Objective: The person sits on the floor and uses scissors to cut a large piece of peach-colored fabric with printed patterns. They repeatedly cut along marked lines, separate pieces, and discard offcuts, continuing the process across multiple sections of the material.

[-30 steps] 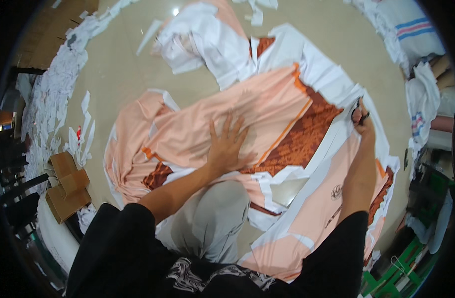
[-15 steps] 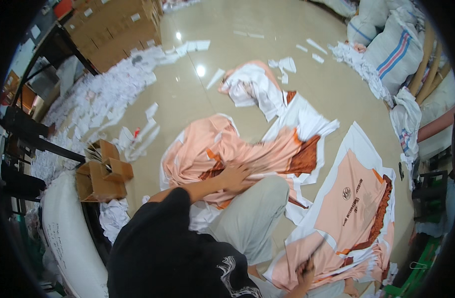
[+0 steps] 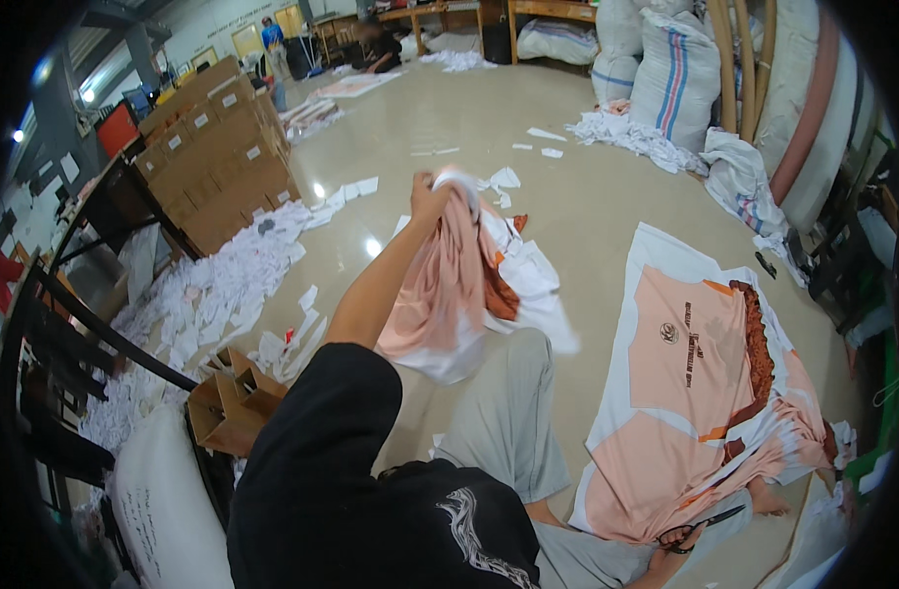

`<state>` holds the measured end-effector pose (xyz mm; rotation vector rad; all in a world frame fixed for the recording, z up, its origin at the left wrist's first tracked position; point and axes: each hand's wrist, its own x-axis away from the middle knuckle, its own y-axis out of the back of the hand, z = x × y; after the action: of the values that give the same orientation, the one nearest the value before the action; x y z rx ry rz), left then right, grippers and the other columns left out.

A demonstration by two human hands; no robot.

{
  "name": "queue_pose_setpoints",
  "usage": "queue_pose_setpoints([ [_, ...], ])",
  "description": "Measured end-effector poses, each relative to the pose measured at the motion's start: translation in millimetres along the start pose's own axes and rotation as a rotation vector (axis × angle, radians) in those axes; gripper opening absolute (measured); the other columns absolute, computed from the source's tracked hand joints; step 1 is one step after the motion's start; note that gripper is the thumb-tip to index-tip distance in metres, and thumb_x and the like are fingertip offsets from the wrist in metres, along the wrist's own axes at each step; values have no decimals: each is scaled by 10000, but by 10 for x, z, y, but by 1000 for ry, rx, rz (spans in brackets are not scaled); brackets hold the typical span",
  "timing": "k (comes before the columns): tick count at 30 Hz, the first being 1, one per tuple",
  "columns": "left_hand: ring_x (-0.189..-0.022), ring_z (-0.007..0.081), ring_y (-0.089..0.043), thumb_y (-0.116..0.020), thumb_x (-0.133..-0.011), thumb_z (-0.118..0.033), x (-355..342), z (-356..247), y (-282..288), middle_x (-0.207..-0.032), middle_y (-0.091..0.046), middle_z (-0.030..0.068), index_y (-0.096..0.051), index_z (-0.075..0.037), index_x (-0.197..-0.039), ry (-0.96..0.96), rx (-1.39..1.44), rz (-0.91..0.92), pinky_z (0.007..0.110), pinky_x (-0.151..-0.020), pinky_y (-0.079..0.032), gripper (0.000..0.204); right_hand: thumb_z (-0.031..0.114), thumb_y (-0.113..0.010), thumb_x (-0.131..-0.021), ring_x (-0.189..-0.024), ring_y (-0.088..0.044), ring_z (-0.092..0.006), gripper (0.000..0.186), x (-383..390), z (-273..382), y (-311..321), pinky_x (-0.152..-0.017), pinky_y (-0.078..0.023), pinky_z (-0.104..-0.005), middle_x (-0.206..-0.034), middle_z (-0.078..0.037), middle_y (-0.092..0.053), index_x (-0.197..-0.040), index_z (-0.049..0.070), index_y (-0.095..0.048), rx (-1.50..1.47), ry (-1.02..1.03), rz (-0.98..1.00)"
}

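My left hand (image 3: 427, 196) is raised in front of me, its fingers closed on a bunched end of a peach and white printed fabric piece (image 3: 435, 285). The cloth hangs in folds, with rust-brown and white parts toward its right and its lower edge near the floor. At the lower right, my right hand (image 3: 671, 542) grips black-handled scissors (image 3: 721, 517); whether the blades are parted is hard to see. Beside that hand a second peach fabric piece (image 3: 656, 383), with a white border, dark print and rust-brown trim, is spread on the floor, its lower part crumpled near my foot.
White paper-like scraps (image 3: 204, 285) are heaped at left, near stacked cardboard boxes (image 3: 214, 157). A small open carton (image 3: 236, 402) and a stuffed white sack (image 3: 160, 501) are beside me. Large woven sacks (image 3: 675, 79) and upright rolls line the right. Another person (image 3: 376, 47) sits far off.
My left hand, earlier flat on the peach cloth, has lifted it up and away from me. The scissors now point right, lower down. The view has tilted up.
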<state>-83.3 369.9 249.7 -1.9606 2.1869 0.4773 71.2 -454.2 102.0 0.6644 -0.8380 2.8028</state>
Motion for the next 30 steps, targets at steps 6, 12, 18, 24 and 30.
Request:
queue_pose_setpoints([
  [6, -1389, 377, -410, -866, -691, -268, 108, -830, -1060, -1388, -492, 181, -506, -117, -1413, -893, -552, -22, 529, -1136, -356, 820, 169, -606, -1013, -535, -518, -215, 153, -168, -252, 680, -555, -551, -390, -658, -83, -567, -1033, 17, -612, 812, 1100, -185],
  [12, -1438, 389, -412, -804, -786, -280, 1314, 419, -2192, -1519, -449, 185, -477, -144, -1464, -625, -1168, 823, 671, -1126, -334, 765, 94, -648, -926, -861, -715, -314, 628, 20, -33, 2110, -693, -573, -473, -995, -264, -698, -1492, -25, -404, 892, 846, -306],
  [18, -1477, 356, -394, -786, -786, -231, 2119, 1561, -2284, -1694, -197, 138, -302, -298, -1608, -390, -1294, 1250, 682, -995, -478, 956, 370, -678, -951, -909, -704, -328, 582, 1561, -296, 1714, -817, -563, -477, -1050, -297, -711, -1311, -59, -520, 1068, 242, -671],
  [24, -1389, 314, -496, -666, -936, -337, 2345, 1643, -2714, -1698, -246, 31, -343, -333, -1603, -1086, -1227, 1141, 770, -1041, -378, 740, 611, -692, -921, -805, -594, -307, 705, 1614, -761, 2785, -742, -492, -442, -984, -246, -601, -1103, -62, -590, 1276, -288, -882],
  [30, -1288, 369, -540, -499, -1019, -206, 421, 2852, -1785, -1371, -577, 228, -495, 11, -1414, -697, -1202, 756, 500, -1154, -363, 450, 586, -744, -891, -502, -487, -275, 763, 1289, -1031, 3251, -557, -419, -506, -503, -130, -492, -603, -95, -555, 1601, 13, -934],
])
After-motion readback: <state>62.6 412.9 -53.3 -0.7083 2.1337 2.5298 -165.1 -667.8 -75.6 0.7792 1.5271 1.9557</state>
